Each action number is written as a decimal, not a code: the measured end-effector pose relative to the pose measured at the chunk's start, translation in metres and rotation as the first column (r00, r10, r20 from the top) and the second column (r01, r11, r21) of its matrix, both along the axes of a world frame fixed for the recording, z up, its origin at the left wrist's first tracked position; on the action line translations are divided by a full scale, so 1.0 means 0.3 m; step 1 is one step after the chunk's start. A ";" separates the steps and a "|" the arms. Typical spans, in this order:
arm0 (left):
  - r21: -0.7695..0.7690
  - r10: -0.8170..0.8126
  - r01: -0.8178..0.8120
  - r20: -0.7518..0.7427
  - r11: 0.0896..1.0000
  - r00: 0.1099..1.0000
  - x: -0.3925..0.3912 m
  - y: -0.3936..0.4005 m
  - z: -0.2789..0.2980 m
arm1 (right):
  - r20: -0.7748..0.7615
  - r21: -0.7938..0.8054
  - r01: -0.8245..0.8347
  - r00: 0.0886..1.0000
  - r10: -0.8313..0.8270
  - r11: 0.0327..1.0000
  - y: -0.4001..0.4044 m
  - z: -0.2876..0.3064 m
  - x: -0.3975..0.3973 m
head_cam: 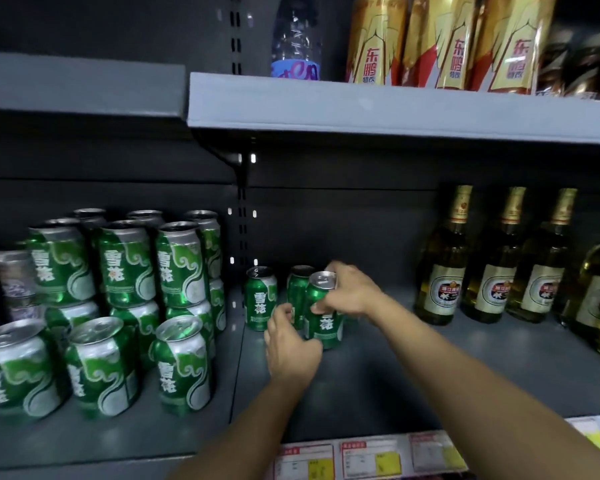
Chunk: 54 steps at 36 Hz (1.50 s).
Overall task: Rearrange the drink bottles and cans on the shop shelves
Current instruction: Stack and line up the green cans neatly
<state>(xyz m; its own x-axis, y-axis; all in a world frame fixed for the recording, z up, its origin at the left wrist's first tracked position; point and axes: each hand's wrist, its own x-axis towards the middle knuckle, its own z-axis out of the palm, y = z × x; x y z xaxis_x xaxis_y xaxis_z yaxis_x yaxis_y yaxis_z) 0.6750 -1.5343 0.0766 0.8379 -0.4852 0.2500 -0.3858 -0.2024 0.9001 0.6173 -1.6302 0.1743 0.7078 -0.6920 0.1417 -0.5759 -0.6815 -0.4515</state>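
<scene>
The right hand [349,292] is wrapped around the top of a green can [323,318], fingers over the rim. The can stands on the shelf [378,375], so this hold from above looks good for sliding or lifting it into line. The left hand [290,351] is curled low at the can's side and seems to touch it, maybe to keep it steady; I cannot tell if it really grips. Two more cans stand just behind: one [261,299] to the left and one [299,289] partly hidden. They look like the start of a new row. A big stack [125,306] of the same cans sits on the left, two high. Tall bottles [492,271] stand on the right, well apart, leaving room between for more cans.
</scene>
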 end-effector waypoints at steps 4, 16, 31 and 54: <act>0.044 0.064 -0.064 -0.002 0.997 0.998 0.030 0.065 -0.005 | 0.022 0.011 -0.086 0.996 0.085 0.996 0.098 -0.054 0.100; 0.003 0.154 -0.154 -0.051 0.988 0.987 0.151 0.124 -0.030 | 0.106 -0.051 -0.184 0.976 0.189 0.982 0.173 -0.152 0.219; -0.028 0.189 -0.191 -0.053 0.981 0.981 0.170 0.094 -0.073 | 0.044 -0.089 0.361 0.933 -0.358 0.928 -0.198 -0.138 0.062; 0.056 0.218 -0.217 -0.004 0.975 0.976 0.148 0.101 -0.055 | 0.599 0.056 -0.027 0.801 -0.012 0.998 0.028 0.041 0.269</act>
